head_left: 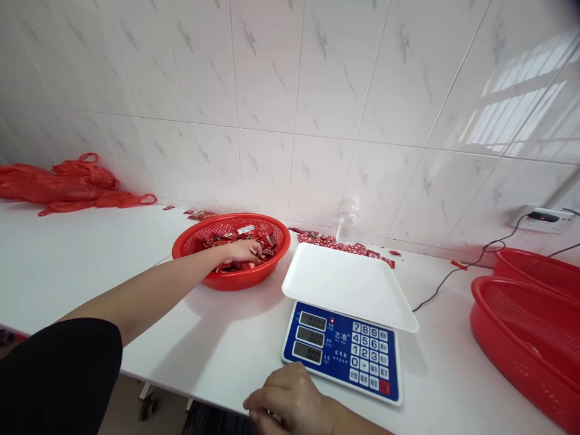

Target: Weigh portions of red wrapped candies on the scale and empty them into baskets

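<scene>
My left hand (244, 251) reaches into a red perforated basket (240, 281) filled with small red wrapped packets (217, 241). Its fingers are curled down among the packets, and what they grip is too small to make out. In front of a digital scale (342, 353), near the table's front edge, my right hand (290, 402) is held with bent fingers pressed together; anything inside is hidden. The scale's white tray (348, 284) is bare, and its displays show zeros.
Red plastic bags (58, 181) lie at the back left. Packets (335, 241) and a clear plastic bottle (348, 222) are along the wall. Red baskets (521, 338) stand at the right, near a black cable (446, 278) running to a wall socket.
</scene>
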Demonstrator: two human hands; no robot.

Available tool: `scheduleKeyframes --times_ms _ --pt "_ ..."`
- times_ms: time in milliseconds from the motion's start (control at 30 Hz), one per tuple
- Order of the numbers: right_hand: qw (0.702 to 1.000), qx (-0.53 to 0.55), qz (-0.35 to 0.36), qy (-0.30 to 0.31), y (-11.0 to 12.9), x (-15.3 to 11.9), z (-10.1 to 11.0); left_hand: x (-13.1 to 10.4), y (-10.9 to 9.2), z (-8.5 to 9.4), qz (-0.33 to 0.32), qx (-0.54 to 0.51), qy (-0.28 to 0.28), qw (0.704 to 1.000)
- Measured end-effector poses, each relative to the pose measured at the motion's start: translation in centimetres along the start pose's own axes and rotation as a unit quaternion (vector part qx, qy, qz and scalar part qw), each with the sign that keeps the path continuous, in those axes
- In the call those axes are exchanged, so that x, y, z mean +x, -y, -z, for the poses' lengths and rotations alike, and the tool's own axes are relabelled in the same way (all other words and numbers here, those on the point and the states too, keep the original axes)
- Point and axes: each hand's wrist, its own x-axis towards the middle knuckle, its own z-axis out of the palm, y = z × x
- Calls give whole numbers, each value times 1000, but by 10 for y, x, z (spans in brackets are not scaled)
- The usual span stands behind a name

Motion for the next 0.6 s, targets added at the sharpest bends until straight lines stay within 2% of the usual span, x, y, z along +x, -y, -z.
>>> scheduleKeyframes --times_ms 167,267,333,433,533,600 --pt "999 -7 4 -34 3 5 1 -1 -29 19 9 -84 -63 994" --pt "1000 -24 0 -19 3 4 0 -2 -54 17 -13 -169 -51 984" --pt "999 -35 0 -9 3 4 -1 -4 -73 7 -36 -206 -15 978" --pt "999 -44 7 -10 2 4 0 -6 -101 -18 -48 -214 48 974" --pt "998 -59 11 11 0 5 1 -4 -123 -45 -57 -196 115 972" --pt "997 -71 2 33 -1 6 2 -1 -132 -60 -74 -149 141 976"
